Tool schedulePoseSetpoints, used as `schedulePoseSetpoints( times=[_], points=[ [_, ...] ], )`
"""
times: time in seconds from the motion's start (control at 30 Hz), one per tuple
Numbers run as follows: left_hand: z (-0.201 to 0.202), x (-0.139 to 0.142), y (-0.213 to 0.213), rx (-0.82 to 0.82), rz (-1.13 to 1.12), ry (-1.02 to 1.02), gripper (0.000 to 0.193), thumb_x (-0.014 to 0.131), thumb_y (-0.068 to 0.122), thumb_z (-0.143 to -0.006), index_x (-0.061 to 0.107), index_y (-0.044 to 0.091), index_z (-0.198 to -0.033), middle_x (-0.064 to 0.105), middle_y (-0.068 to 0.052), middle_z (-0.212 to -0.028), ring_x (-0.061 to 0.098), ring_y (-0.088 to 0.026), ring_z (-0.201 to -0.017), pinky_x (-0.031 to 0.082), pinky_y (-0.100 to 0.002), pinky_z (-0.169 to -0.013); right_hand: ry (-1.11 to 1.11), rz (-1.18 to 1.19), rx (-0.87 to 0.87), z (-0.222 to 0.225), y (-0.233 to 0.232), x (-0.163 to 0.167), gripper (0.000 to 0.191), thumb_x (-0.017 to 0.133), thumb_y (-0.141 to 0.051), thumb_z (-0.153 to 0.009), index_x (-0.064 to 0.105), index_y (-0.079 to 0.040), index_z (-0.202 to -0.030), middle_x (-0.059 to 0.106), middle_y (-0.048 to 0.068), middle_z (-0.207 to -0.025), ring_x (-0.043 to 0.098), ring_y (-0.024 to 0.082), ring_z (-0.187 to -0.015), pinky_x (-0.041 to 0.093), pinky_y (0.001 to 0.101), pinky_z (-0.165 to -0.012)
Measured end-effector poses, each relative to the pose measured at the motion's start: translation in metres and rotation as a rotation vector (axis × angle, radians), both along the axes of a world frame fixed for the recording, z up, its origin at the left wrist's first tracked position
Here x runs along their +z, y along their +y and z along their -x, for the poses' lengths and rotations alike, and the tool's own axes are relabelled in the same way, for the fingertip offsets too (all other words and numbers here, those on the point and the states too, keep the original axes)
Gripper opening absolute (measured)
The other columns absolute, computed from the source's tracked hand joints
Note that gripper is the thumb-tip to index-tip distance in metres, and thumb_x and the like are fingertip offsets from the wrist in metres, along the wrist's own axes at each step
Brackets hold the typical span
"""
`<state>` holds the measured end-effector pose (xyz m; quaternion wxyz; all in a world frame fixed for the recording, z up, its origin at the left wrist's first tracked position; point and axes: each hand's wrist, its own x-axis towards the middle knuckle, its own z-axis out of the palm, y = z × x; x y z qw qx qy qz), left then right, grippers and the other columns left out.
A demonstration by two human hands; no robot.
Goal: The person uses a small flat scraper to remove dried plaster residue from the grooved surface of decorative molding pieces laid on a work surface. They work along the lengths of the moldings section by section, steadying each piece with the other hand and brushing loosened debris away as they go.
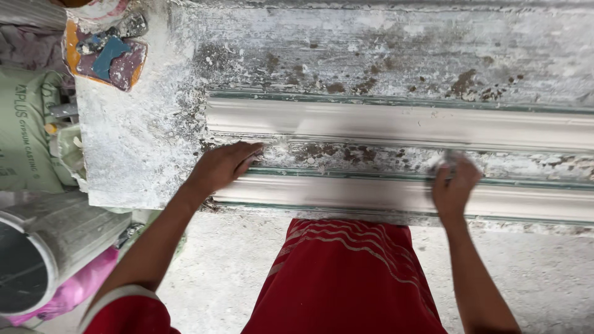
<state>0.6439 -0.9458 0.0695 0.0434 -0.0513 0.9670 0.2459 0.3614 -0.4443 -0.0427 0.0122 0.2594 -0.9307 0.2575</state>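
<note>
Two long white plaster cornice strips lie side by side on a plaster-caked workbench (142, 142). The far strip (396, 124) runs across the middle of the bench. Along the front edge runs the near strip (346, 195). My left hand (221, 166) rests palm down on the left end of the near strip, fingers curled at its upper edge. Further right, my right hand (455, 185) presses on the same strip; it is blurred, and whether it holds a small tool or cloth I cannot tell.
A small stained pad with scraper blades (108, 52) lies at the bench's back left corner. Left of the bench stand a green plaster sack (25, 130), a grey pipe (55, 241) and a pink bag (83, 284). Dusty concrete floor (526, 266) lies below.
</note>
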Motion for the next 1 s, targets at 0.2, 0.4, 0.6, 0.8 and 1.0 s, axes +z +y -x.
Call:
schedulePoseSetpoints(
  times=[0.2,0.4,0.6,0.8,1.0],
  points=[
    [0.046,0.024,-0.028,-0.128,0.033,-0.273,0.041,0.057,0.014,-0.097,0.065,0.028,-0.135,0.074,0.000,-0.115,0.072,-0.021,-0.073,0.062,-0.037,-0.062,0.011,-0.207,-0.159,0.016,0.029,-0.007,0.062,0.047,-0.027,-0.113,0.038,0.021,-0.152,0.037,0.040,-0.158,0.024,0.057,-0.149,0.020,0.0674,-0.119],
    [0.083,0.023,-0.033,-0.287,0.159,-0.277,0.030,0.063,0.022,-0.096,0.072,0.027,-0.125,0.076,-0.003,-0.103,0.071,-0.023,-0.072,0.061,-0.041,-0.066,-0.086,-0.246,-0.210,0.013,0.013,0.006,0.065,0.040,-0.034,-0.112,0.039,0.017,-0.154,0.034,0.037,-0.162,0.021,0.057,-0.152,0.019,0.0675,-0.121],
    [0.110,0.009,0.005,-0.305,0.105,-0.279,0.030,0.061,0.027,-0.100,0.071,0.023,-0.129,0.076,-0.003,-0.102,0.070,-0.022,-0.071,0.061,-0.040,-0.061,-0.065,-0.247,-0.204,0.012,0.012,0.012,0.064,0.041,-0.034,-0.113,0.041,0.015,-0.155,0.035,0.035,-0.163,0.024,0.056,-0.151,0.022,0.0681,-0.120],
    [0.098,0.031,-0.017,-0.321,0.168,-0.314,0.031,0.057,0.025,-0.102,0.070,0.028,-0.130,0.076,-0.001,-0.102,0.071,-0.020,-0.066,0.061,-0.038,-0.057,-0.048,-0.238,-0.211,0.013,0.013,0.007,0.062,0.042,-0.033,-0.113,0.043,0.014,-0.154,0.037,0.036,-0.162,0.028,0.055,-0.150,0.024,0.0682,-0.119],
    [0.107,0.005,0.002,-0.362,0.153,-0.231,0.030,0.057,0.027,-0.104,0.070,0.026,-0.130,0.076,-0.001,-0.103,0.069,-0.021,-0.065,0.060,-0.037,-0.055,-0.031,-0.245,-0.205,0.011,0.014,0.006,0.062,0.044,-0.033,-0.112,0.044,0.014,-0.154,0.038,0.036,-0.161,0.030,0.055,-0.150,0.025,0.0680,-0.119]
  ],
)
